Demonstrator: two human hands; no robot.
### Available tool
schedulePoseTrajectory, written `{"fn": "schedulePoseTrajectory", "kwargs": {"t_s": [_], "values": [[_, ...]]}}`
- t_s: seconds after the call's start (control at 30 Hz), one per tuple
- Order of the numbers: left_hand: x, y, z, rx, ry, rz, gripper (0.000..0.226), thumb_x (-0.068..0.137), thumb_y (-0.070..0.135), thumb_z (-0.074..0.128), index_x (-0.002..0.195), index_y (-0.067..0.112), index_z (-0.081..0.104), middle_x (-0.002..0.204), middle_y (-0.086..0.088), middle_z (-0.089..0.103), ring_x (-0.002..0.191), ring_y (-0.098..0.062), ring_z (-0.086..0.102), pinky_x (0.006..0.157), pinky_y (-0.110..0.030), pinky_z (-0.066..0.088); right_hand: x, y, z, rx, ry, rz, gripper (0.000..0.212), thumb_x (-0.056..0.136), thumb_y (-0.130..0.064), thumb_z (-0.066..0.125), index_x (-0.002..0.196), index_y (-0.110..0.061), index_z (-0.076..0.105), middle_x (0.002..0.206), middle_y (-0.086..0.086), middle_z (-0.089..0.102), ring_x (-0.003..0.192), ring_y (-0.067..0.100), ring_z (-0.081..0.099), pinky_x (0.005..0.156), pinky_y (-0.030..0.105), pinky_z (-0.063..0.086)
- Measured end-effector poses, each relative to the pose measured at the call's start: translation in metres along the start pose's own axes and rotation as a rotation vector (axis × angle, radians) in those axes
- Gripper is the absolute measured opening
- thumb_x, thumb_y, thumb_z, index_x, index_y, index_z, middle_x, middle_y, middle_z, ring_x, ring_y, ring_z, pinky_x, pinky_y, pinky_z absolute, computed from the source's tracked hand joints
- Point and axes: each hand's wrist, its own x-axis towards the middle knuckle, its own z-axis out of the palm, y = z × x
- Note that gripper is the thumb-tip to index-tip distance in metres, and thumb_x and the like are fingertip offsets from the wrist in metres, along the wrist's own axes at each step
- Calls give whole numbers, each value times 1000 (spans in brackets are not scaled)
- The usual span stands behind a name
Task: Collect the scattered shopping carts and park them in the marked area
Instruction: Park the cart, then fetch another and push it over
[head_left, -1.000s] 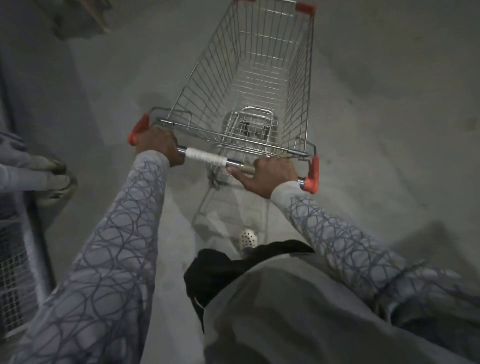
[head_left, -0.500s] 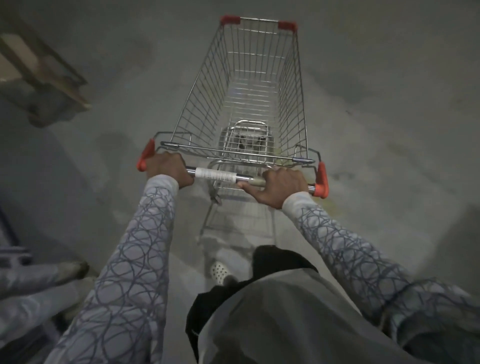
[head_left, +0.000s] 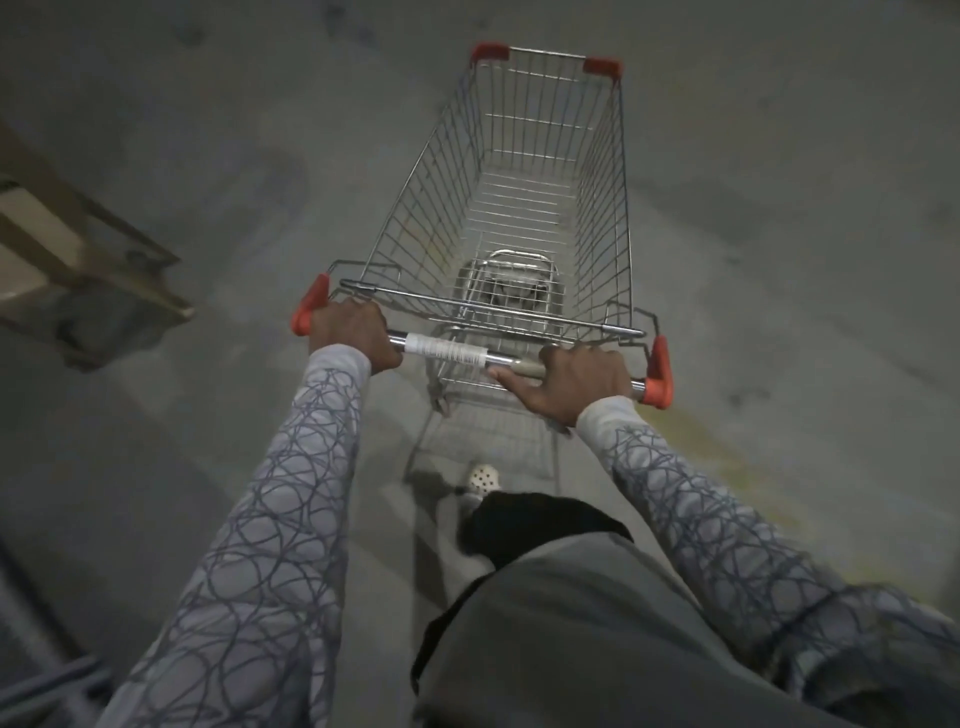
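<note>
A: Entry one, material and form?
B: Shopping cart: a chromed wire-mesh basket tapering away from you, with red plastic corner caps. It stands on the grey concrete floor, straight ahead of you.
A: Handle?
B: A round metal bar with a white label wrapped near its middle.
A: Your hands?
B: Both arms are extended in line-patterned sleeves. Your left hand curls round the bar's left end, beside the cap. Your right hand grips near the right end, thumb lying along the bar.
A: Basket contents?
B: A folded wire seat flap sits at the near end.
</note>
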Motion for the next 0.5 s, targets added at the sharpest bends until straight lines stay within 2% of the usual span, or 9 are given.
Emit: {"fn": "schedulePoseTrajectory", "kwargs": {"t_s": [0.1,0.2,0.37,0.5], "values": [[64,-33,-4,19,16,47,32,66,44,53,81,22,70,78,1,65,83,-22,68,98,-33,41,56,-28,-9,7,8,40,95,75,-96,9,96,-23,67,64,-1,53,65,24,60,62,33,39],[125,-64,-9,11,-13,72,35,63,45,54,83,21,70,80,-2,66,83,-25,66,86,-33,49,109,-53,-23,14,-6,67,95,76,-95,11,101,-23,68,68,-1,51,68,25,61,62,34,37],[226,-113,-24,17,11,138,36,65,46,58,87,21,70,85,-4,68,84,-26,67,83,-31,50,203,-93,-43,23,-29,117,91,76,-95,11,91,-23,65,69,-2,54,62,22,51,62,33,40],[314,-151,-36,27,42,185,35,65,46,56,85,21,69,85,-3,69,84,-25,68,81,-29,48,284,-126,-52,25,-7,189,92,74,-96,11,94,-25,65,67,0,58,66,23,62,64,34,42]]}}
